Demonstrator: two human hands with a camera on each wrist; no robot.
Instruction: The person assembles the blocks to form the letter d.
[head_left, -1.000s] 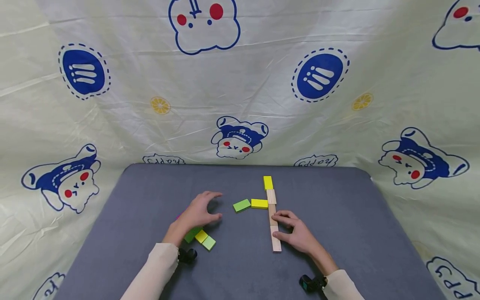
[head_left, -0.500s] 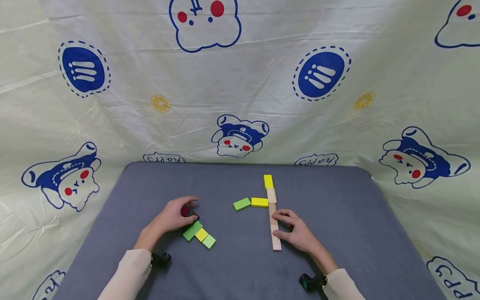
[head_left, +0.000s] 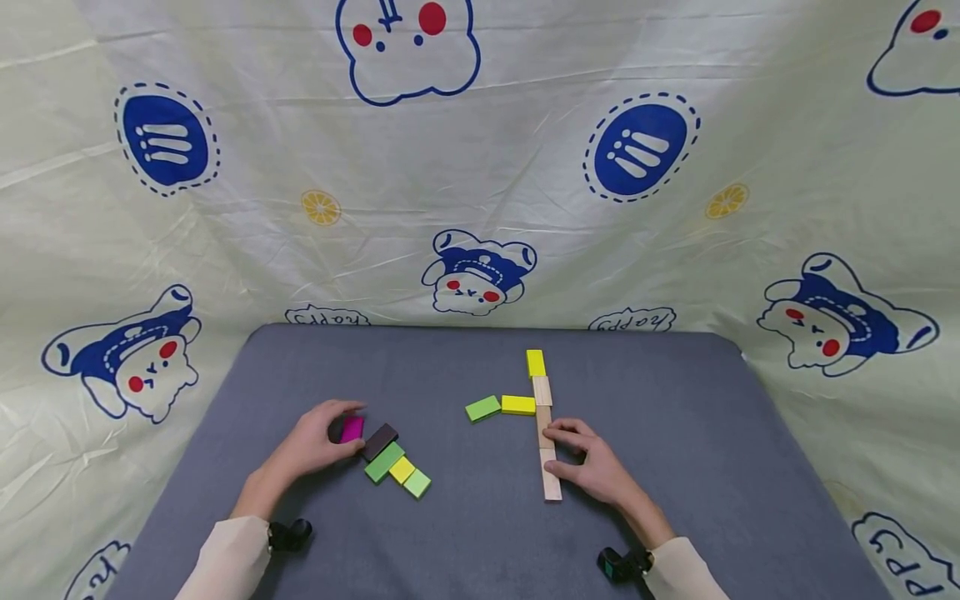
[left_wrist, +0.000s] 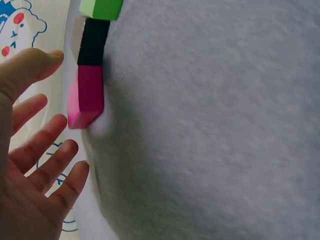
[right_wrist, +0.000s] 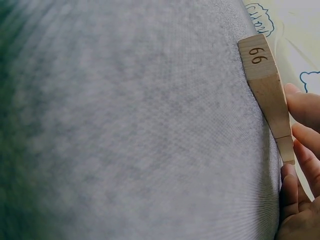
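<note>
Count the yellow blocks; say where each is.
3: one yellow block at the far end of the wooden row, another left of that row, a third between a green block and a light green block.

Plain wooden block (right_wrist: 270,97) is showing number (right_wrist: 257,55) 66, or 99 if flipped, on its end face. Printed backdrop cloth (head_left: 525,179) is repeating "happy" lettering (head_left: 632,322), partly cut off.

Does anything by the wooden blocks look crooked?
Yes: the green block beside the yellow block that meets the wooden row sits askew. That yellow block sticks straight out from the row, but the green one slants off its line.
</note>
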